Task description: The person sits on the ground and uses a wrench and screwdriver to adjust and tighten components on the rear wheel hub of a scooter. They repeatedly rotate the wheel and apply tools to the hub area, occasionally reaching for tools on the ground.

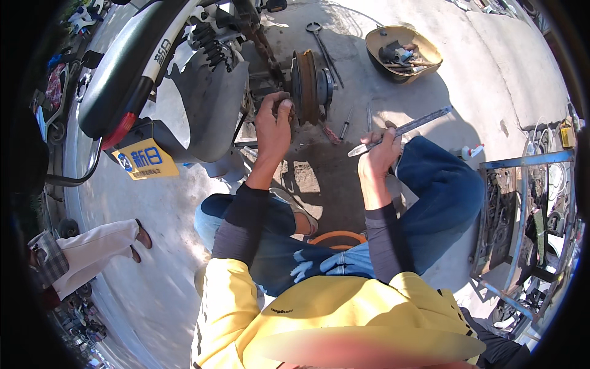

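In the head view, we look down over a yellow shirt [344, 301] and bent legs in blue jeans [442, 184] at a wheel [306, 86] with a rust-brown rim, standing upright at the back of a scooter. Our left hand [272, 128] is raised at the wheel's left side, thumb up and fingers curled; we cannot tell whether it grips anything there or only rests against the metal. Our right hand [376, 161] is closed around a long metal bar [424, 120], which slants up to the right — its flat, rounded end pokes out left of the fist, well apart from the wheel.

On the ground just right of the wheel lie a screwdriver [346, 126] and a slim grey tool [369, 117], both near the bar. Long tongs [322, 47] lie beyond the wheel, and to their right sits a tan bowl [384, 38] with tools in it. A small white bottle [472, 152] lies past our right knee, near a blue metal frame [528, 161] crowded with parts.

On the left we see the scooter's black seat [126, 74] and yellow plate [145, 158] — and, farther off, a person in pale trousers [101, 255].
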A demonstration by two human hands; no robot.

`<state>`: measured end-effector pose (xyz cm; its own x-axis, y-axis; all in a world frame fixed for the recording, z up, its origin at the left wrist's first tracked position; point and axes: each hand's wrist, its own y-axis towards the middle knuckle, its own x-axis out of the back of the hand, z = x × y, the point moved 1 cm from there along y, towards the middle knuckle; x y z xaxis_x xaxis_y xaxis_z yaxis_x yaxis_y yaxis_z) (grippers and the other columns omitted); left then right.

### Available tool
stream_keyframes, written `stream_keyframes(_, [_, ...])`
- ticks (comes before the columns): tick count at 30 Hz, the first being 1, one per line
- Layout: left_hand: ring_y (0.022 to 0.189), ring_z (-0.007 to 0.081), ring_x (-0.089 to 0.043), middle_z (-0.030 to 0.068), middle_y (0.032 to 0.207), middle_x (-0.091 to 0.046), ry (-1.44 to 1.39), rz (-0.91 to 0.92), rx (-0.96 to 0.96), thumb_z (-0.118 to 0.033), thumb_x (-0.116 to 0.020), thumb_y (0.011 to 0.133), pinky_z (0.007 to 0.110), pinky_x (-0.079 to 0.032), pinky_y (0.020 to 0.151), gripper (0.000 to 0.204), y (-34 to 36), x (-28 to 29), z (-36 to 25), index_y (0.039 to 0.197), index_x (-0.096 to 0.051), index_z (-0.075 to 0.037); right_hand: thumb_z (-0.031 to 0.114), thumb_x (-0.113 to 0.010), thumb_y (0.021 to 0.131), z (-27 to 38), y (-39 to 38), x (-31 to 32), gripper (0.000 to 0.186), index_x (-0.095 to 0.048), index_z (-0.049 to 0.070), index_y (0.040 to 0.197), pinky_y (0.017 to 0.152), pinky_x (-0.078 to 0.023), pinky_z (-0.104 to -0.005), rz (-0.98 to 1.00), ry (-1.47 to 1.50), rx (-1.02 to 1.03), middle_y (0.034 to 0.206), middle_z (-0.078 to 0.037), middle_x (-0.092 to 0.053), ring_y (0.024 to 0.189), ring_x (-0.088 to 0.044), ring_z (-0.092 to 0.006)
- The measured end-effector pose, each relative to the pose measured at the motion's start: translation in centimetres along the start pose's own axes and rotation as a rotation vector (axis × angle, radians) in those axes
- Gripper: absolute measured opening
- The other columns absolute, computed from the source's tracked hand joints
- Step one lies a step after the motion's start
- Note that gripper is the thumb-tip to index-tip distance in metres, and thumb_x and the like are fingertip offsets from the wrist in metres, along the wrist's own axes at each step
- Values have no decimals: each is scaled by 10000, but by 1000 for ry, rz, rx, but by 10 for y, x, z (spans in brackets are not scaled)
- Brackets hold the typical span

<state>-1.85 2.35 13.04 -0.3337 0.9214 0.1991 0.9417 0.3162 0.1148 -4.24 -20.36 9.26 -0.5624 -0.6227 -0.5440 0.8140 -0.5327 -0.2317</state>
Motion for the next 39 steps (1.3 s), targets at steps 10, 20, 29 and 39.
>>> stream_keyframes(10, [790,82,-612,14,902,-676,78,74,-63,-156,-619,1059,248,-514,704,201,-34,23,-52,1192,-662,-12,210,-488,1094,-111,-84,-27,179,-507,68,986,463,-353,-316,320,-159,-519,655,5,-401,486,-397,-135])
stream_keyframes(20, [714,83,-584,25,852,-669,-26,54,-101,-120,-619,1053,254,-497,655,194,-27,44,-56,1182,-648,20,237,-523,1088,-103,-50,-5,194,-519,106,945,487,-346,-330,301,-306,-546,667,31,-409,505,-394,-124])
stream_keyframes(29, [737,83,-583,38,873,-675,63,106,-154,-149,-637,1040,254,-494,687,225,-32,42,-67,1179,-649,28,247,-540,1051,-135,-50,83,277,-606,-18,1098,753,-518,-469,565,-992,-119,908,-194,-719,856,-699,-346])
stream_keyframes(39, [856,192,-664,147,943,-708,223,255,-133,-268,-699,996,324,-519,807,382,-32,38,-56,1205,-639,45,505,-740,865,-94,-38,174,590,-738,33,1219,1049,-463,-604,890,-1856,-461,1365,-254,-644,1257,-625,-418])
